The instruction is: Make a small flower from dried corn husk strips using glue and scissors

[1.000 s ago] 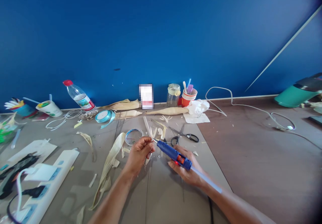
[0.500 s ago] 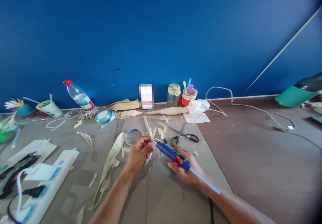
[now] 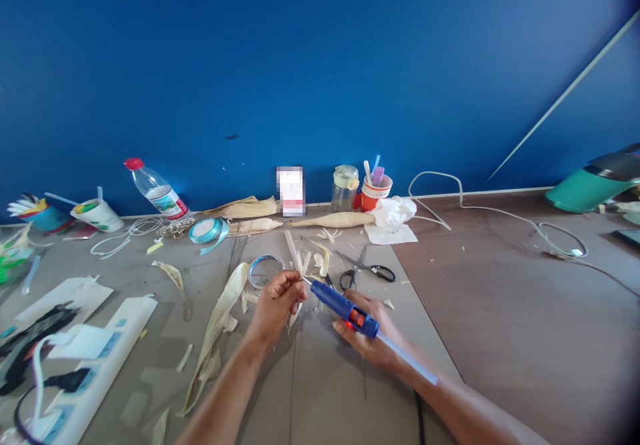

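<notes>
Left hand [image 3: 280, 298] pinched a slim, pale, husk-like piece [image 3: 300, 264], mostly hidden; right hand [image 3: 366, 322] curled its fingers round a blue plastic glue gun [image 3: 330, 298], silvery metal nozzle [image 3: 307, 280] beside the pinch. Steady wrists, fingertips clear of heat, seemed best.

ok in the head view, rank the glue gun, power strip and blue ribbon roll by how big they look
1. Power strip, cut off at bottom
2. Glue gun
3. Blue ribbon roll
</notes>
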Tool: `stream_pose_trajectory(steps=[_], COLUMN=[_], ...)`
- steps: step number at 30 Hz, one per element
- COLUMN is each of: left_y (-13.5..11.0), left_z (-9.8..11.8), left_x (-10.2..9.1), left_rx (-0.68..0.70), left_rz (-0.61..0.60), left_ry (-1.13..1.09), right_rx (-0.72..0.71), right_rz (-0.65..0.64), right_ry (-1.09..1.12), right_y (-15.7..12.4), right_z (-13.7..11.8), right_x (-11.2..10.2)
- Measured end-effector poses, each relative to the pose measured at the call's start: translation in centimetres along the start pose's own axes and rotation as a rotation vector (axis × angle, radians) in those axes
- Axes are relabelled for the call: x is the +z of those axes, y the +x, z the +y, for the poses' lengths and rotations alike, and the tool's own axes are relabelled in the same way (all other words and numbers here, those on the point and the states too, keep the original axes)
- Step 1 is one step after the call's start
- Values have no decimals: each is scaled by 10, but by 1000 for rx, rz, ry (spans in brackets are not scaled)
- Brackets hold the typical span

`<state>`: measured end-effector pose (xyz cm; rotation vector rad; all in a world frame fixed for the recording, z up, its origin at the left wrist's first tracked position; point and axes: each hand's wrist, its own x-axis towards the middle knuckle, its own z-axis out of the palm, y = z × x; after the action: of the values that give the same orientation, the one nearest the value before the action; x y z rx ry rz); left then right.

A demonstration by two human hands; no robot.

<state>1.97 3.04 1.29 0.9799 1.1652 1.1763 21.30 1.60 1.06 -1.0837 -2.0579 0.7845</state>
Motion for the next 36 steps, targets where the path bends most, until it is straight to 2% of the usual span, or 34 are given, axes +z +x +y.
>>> stream_pose_trajectory(steps=[8, 15, 20, 36], left_y=[-1, -2, -1, -2], left_z=[-1, 0, -1, 0], left_x=[-1, -1, -1, -1], left_rx=[10, 8, 21, 32], left_rz=[-3, -13, -30, 1], left_ry=[-4, -41, -22, 35], right_rx=[-17, -4, -42, -28], right_rz=[29, -1, 50, 10], right_ry=[14, -9, 27, -19], right_y=[0, 0, 0, 0], right_z=[1, 0, -1, 1], right_x=[0, 0, -2, -2])
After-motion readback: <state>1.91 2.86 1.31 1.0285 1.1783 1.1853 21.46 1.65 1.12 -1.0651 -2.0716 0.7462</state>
